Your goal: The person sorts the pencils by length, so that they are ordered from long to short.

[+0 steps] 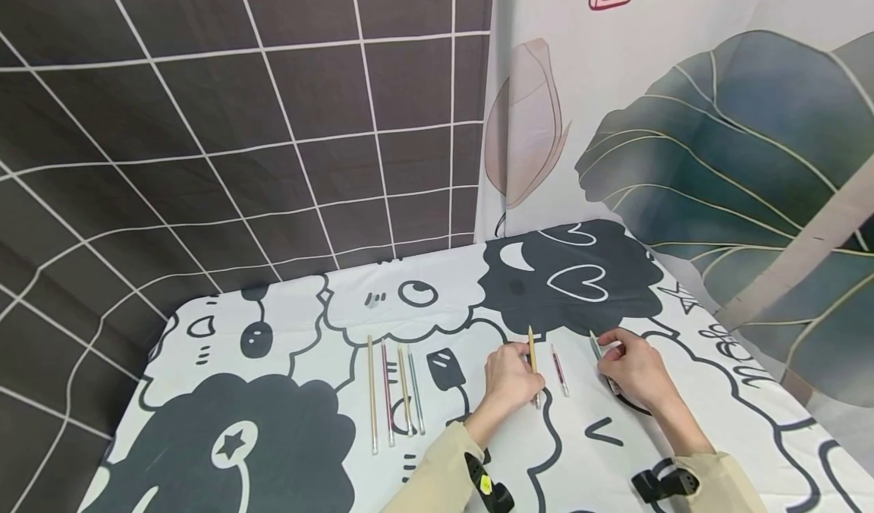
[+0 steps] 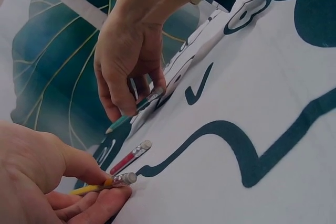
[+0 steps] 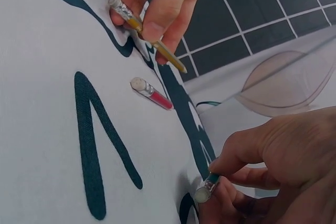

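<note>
My left hand (image 1: 505, 380) pinches a yellow pencil (image 1: 532, 346) between thumb and fingers, its eraser end toward me. To the right, my right hand (image 1: 635, 365) grips a green pencil (image 2: 119, 124) in the same direction, with thumb and fingertips around its shaft. A short red pencil (image 1: 560, 369) lies on the printed cloth (image 1: 580, 467) between the two hands, touched by neither. In the right wrist view, the green pencil's metal ferrule and eraser (image 3: 203, 192) stick out from the fingers.
Left of my hands several longer pencils lie side by side: a yellow one (image 1: 372, 399), a red one (image 1: 387, 395), another yellow one (image 1: 405, 391) and a blue-green one (image 1: 416, 395). A dark gridded curtain (image 1: 307, 118) hangs behind the table.
</note>
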Tool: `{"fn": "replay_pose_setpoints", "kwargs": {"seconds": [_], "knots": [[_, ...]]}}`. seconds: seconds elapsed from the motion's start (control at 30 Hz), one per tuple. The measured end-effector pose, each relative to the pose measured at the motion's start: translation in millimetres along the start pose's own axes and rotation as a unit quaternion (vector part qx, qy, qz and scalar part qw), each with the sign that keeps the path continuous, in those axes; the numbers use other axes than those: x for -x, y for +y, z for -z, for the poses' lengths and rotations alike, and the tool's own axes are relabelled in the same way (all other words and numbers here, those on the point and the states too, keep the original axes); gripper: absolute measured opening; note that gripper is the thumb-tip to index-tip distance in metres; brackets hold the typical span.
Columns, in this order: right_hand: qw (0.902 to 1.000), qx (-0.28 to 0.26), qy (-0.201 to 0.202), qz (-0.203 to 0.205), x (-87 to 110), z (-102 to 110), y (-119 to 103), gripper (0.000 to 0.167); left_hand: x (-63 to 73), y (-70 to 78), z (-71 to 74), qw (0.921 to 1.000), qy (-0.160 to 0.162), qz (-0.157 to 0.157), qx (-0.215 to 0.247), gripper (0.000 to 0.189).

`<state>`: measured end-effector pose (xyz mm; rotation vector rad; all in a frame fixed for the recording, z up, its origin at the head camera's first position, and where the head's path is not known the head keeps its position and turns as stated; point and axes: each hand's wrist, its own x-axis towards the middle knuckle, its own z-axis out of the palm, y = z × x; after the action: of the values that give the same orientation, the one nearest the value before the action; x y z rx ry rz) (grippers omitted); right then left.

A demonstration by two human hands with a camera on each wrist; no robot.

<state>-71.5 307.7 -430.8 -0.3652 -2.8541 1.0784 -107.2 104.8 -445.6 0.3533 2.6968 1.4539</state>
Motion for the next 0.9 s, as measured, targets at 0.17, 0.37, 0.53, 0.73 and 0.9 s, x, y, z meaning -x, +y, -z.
{"fn": "replay_pose_setpoints", "kwargs": {"seconds": [0.17, 0.37, 0.53, 0.73, 0.9], "knots": [[0.9999, -0.013, -0.005, 0.005, 0.4, 0, -3, 0.035, 0.6, 0.8, 4.1, 1.0000, -0.002, 0.005, 0.004, 0.040], [0.9985, -0.050, -0.022, 0.002, 2.1, -2, -9, 0.036, 2.3, 0.4, 11.0, 0.9991, -0.016, 0.025, 0.030, 0.038], [0.9967, -0.076, -0.029, 0.004, 2.7, -5, -13, 0.035, 4.2, -1.5, 17.0, 0.9969, -0.029, 0.039, 0.061, 0.038], [0.9954, -0.089, -0.035, 0.013, 3.0, -7, -18, 0.036, 4.0, -4.6, 22.3, 0.9966, -0.029, 0.036, 0.068, 0.040], [0.9939, -0.101, -0.042, 0.011, 4.0, -11, -22, 0.036, 4.6, -7.4, 25.9, 0.9965, -0.034, 0.030, 0.070, 0.041]]}}
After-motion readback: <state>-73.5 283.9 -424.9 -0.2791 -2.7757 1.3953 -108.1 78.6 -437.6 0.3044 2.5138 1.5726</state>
